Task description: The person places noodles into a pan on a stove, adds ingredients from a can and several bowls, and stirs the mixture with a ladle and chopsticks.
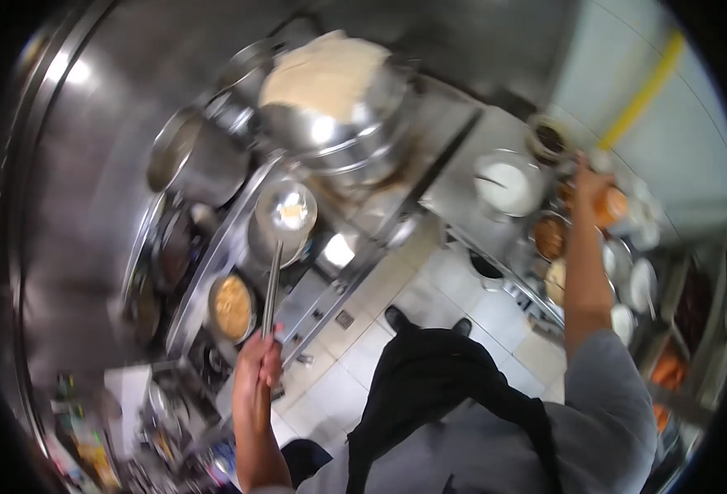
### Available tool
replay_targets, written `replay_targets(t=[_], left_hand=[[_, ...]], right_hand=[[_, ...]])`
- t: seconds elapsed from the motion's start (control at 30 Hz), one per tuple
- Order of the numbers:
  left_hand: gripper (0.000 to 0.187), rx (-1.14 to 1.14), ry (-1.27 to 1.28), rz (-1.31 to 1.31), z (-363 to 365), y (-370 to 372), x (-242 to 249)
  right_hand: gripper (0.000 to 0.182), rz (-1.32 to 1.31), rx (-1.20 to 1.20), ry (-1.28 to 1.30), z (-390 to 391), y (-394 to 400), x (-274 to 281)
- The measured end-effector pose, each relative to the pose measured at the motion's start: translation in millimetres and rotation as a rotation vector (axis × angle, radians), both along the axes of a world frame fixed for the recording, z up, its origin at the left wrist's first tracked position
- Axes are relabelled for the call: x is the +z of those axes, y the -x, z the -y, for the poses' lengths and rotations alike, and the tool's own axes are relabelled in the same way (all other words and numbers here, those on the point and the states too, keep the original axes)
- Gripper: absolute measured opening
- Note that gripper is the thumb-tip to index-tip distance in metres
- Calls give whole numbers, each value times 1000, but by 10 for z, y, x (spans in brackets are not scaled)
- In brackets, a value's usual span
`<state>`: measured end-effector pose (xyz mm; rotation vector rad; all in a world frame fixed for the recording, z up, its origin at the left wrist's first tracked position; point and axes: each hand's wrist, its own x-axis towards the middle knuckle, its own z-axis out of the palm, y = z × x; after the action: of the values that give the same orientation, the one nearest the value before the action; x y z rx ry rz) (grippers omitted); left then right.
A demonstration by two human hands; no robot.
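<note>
My left hand [260,360] is closed round the long handle of a metal ladle [274,284]. The ladle's round bowl, with a small pale patch inside, hangs over a pan [258,247] on the stove. My right hand [594,179] reaches out to the far right among several containers, its fingers blurred. Close by it are an orange container [611,207] and a dark-filled jar [547,142]. Whether that hand grips anything, I cannot tell. A bowl of brown food [549,237] sits below its wrist, and a white-filled bowl [505,183] stands to the left.
A large steel pot topped with beige cloth [326,78] stands at the back of the stove. Beside it is a deep steel pot [199,156]. A pan of yellowish food [233,307] sits near my left hand. Tiled floor [438,280] runs between stove and side counter [462,198].
</note>
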<state>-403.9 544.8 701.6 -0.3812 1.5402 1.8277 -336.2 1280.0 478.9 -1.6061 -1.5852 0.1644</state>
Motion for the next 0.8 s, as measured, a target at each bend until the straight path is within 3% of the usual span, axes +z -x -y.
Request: replay_targets(t=[0.03,0.1,0.2,0.27,0.33,0.4,0.43,0.5,0.53,0.6,0.67,0.73,0.8], left_hand=[[32,36,87,-41,130,163,-136],[24,86,285,-127,343,534,-570],[19,59,666,-301,626,952,-1407],[21,89,691,-298,667,1074,-1858],[22,112,711,-297,633,1133,-2136],[22,225,427,-235,541,1131,-2321],[22,230,420,-229,474,1112,-2322],[23,355,28,33,394,1068,-2226],[23,359,26,36,463,1082,-2204],[23,363,-242,209,615,1128,-2149],[22,361,-207,206,614,1143,-1997],[22,239,119,26,615,1149,-2008],[21,169,167,1,747,1197,-1975]], right_hand=[[100,-146,24,267,127,43,259],[109,-58,-149,287,-12,224,133],[107,-121,24,288,-90,130,15],[105,-167,149,234,-280,62,-104],[99,-108,46,217,-322,92,-139],[98,-20,28,144,-348,111,-159],[97,72,-3,82,-331,99,-147],[94,92,74,73,-141,86,93],[92,108,144,72,55,93,309],[86,70,182,-24,407,102,689],[80,30,217,-122,726,106,1029],[71,-356,503,-258,1016,130,1295],[65,-388,539,-272,1310,227,1494]])
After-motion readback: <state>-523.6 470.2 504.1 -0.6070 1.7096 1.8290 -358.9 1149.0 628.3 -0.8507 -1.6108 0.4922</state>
